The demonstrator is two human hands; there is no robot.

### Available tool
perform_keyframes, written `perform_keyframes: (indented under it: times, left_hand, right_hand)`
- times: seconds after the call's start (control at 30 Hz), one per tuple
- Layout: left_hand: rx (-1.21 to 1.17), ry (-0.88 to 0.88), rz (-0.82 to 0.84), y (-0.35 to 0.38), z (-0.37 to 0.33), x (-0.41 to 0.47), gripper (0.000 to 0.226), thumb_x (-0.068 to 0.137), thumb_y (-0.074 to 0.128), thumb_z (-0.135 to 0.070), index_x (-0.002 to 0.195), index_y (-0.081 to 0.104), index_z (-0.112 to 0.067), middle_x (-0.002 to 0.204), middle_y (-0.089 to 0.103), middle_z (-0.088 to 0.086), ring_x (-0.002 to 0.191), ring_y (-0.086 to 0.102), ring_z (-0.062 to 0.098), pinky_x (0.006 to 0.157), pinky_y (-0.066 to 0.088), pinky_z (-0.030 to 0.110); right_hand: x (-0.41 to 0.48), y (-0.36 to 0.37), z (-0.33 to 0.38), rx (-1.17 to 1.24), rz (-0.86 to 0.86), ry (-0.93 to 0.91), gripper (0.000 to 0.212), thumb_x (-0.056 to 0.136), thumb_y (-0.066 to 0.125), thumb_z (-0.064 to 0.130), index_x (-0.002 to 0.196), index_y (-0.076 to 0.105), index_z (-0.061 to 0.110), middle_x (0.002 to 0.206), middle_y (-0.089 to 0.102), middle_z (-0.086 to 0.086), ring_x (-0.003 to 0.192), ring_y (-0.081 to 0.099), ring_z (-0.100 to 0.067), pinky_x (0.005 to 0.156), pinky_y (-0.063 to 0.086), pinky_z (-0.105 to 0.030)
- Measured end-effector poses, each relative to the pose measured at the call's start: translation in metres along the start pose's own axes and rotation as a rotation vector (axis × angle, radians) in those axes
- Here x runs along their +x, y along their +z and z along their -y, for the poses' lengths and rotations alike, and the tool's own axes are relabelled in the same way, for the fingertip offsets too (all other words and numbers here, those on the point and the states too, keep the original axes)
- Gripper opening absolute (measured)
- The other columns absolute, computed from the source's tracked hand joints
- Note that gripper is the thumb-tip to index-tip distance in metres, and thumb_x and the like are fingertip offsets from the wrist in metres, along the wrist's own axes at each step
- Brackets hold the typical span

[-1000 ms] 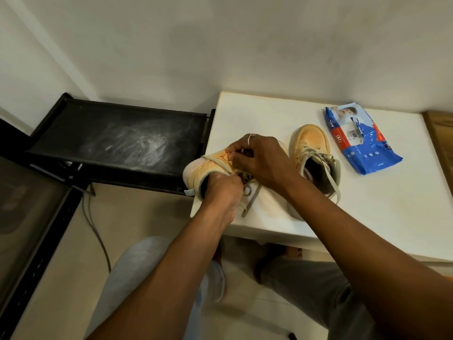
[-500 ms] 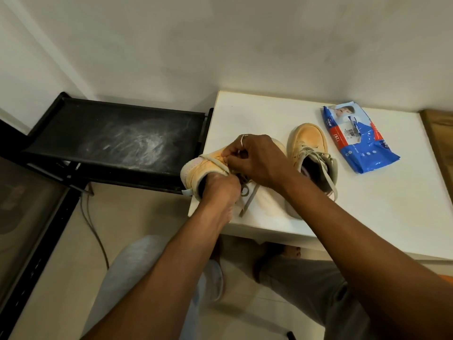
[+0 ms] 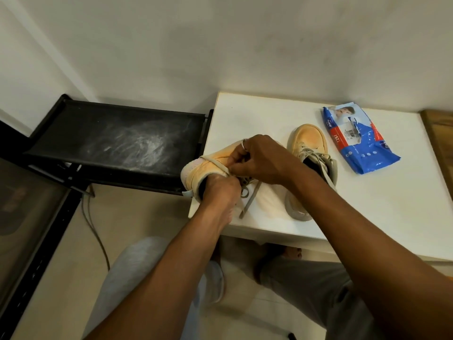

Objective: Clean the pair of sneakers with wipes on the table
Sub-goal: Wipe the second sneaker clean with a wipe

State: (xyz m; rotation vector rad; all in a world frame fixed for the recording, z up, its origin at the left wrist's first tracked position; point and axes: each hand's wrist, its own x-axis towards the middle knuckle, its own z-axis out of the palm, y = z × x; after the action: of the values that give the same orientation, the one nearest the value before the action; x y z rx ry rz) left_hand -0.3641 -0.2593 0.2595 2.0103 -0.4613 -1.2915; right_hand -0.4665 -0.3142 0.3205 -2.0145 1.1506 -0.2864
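Two tan sneakers are on the white table [image 3: 245, 114]. The held sneaker [image 3: 208, 168] lies tipped on its side at the table's near left corner, its heel jutting past the left edge. The left hand [image 3: 221, 192] is curled at the shoe's opening and grips it there; what lies under the fingers is hidden. The right hand [image 3: 262, 159], with one ring [image 3: 243, 144], reaches across from the right and pinches the lace [image 3: 213, 161], which runs taut over the shoe's side. A loose lace end [image 3: 250, 200] trails toward the near edge. The second sneaker [image 3: 307, 141] stands upright just to the right, toe pointing far, its near part covered by the right forearm.

One blue wipes pack [image 3: 362, 153] lies flat, right of the second sneaker and apart from it. Both hands hide the held sneaker's lacing.

A dusty black shelf [image 3: 117, 141] stands left of the table, one cable [image 3: 94, 224] trails on the floor below it, and a wooden surface [image 3: 441, 133] borders the table's right edge.
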Motion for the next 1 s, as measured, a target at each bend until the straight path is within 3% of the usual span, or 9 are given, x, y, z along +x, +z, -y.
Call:
perform_keyframes:
  times: [0.07, 0.2, 0.3, 0.43, 0.6, 0.8, 0.93, 1.0]
  left_hand:
    - [0.01, 0.018, -0.008, -0.001, -0.001, 0.001, 0.021, 0.097, 0.059, -0.013, 0.117, 0.062, -0.018, 0.106, 0.069, 0.005, 0.089, 0.067, 0.022, 0.085, 0.06, 0.039]
    - [-0.04, -0.082, -0.006, 0.0, -0.009, 0.0, 0.019, 0.099, 0.059, -0.02, 0.117, 0.062, -0.016, 0.106, 0.07, 0.007, 0.094, 0.068, 0.025, 0.09, 0.059, 0.041]
    - [-0.014, -0.08, -0.005, 0.002, -0.007, 0.0, 0.018, 0.098, 0.061, -0.02, 0.115, 0.064, -0.016, 0.102, 0.071, 0.006, 0.092, 0.069, 0.025, 0.088, 0.06, 0.041]
    - [-0.048, -0.063, 0.016, 0.002, -0.003, 0.001, 0.019, 0.098, 0.06, -0.018, 0.117, 0.063, -0.017, 0.104, 0.07, 0.006, 0.086, 0.067, 0.02, 0.076, 0.059, 0.033]
    - [-0.03, -0.097, -0.004, 0.0, -0.011, -0.003, 0.02, 0.099, 0.058, -0.022, 0.117, 0.062, -0.013, 0.106, 0.07, 0.009, 0.096, 0.069, 0.028, 0.091, 0.059, 0.043]
    - [-0.014, -0.037, 0.016, 0.001, -0.005, -0.003, 0.02, 0.096, 0.062, -0.017, 0.117, 0.063, -0.017, 0.104, 0.07, 0.006, 0.089, 0.067, 0.022, 0.083, 0.06, 0.037]
    - [-0.013, -0.038, -0.01, 0.0, -0.01, -0.005, 0.015, 0.099, 0.059, -0.019, 0.114, 0.063, -0.016, 0.102, 0.07, 0.006, 0.091, 0.068, 0.024, 0.086, 0.06, 0.04]
    - [-0.023, -0.063, -0.003, 0.0, -0.01, -0.005, 0.017, 0.099, 0.059, -0.02, 0.115, 0.063, -0.015, 0.103, 0.07, 0.006, 0.089, 0.067, 0.023, 0.084, 0.059, 0.036]
  right_hand:
    - [-0.001, 0.001, -0.002, 0.009, -0.017, 0.024, 0.007, 0.084, 0.073, 0.018, 0.09, 0.077, 0.019, 0.081, 0.071, 0.008, 0.068, 0.064, -0.004, 0.055, 0.042, -0.005]
    - [0.004, 0.02, -0.001, 0.007, -0.239, -0.035, 0.014, 0.09, 0.068, 0.02, 0.101, 0.076, 0.017, 0.09, 0.068, 0.011, 0.078, 0.065, -0.006, 0.064, 0.044, -0.005]
    - [0.006, 0.018, 0.002, 0.015, -0.199, -0.046, 0.014, 0.09, 0.068, 0.021, 0.101, 0.076, 0.017, 0.097, 0.071, 0.007, 0.081, 0.066, -0.007, 0.066, 0.046, -0.005]
    - [0.001, 0.002, 0.0, 0.044, -0.016, -0.02, 0.008, 0.085, 0.072, 0.017, 0.092, 0.077, 0.017, 0.086, 0.072, 0.007, 0.068, 0.063, 0.003, 0.057, 0.043, -0.004]
    - [0.005, 0.02, 0.002, -0.001, -0.244, -0.04, 0.016, 0.091, 0.067, 0.022, 0.104, 0.075, 0.016, 0.096, 0.071, 0.006, 0.078, 0.065, -0.006, 0.063, 0.043, -0.001]
    - [0.001, 0.003, 0.002, 0.041, -0.009, 0.005, 0.008, 0.084, 0.072, 0.018, 0.089, 0.077, 0.016, 0.084, 0.073, 0.006, 0.069, 0.066, -0.004, 0.056, 0.043, -0.004]
    - [0.002, 0.015, 0.0, -0.023, -0.208, -0.01, 0.014, 0.088, 0.07, 0.022, 0.1, 0.076, 0.016, 0.087, 0.069, 0.008, 0.073, 0.064, -0.005, 0.059, 0.042, -0.002]
    - [0.003, 0.016, 0.002, -0.033, -0.212, -0.013, 0.013, 0.087, 0.07, 0.022, 0.097, 0.076, 0.016, 0.086, 0.07, 0.008, 0.072, 0.065, -0.007, 0.059, 0.042, -0.004]
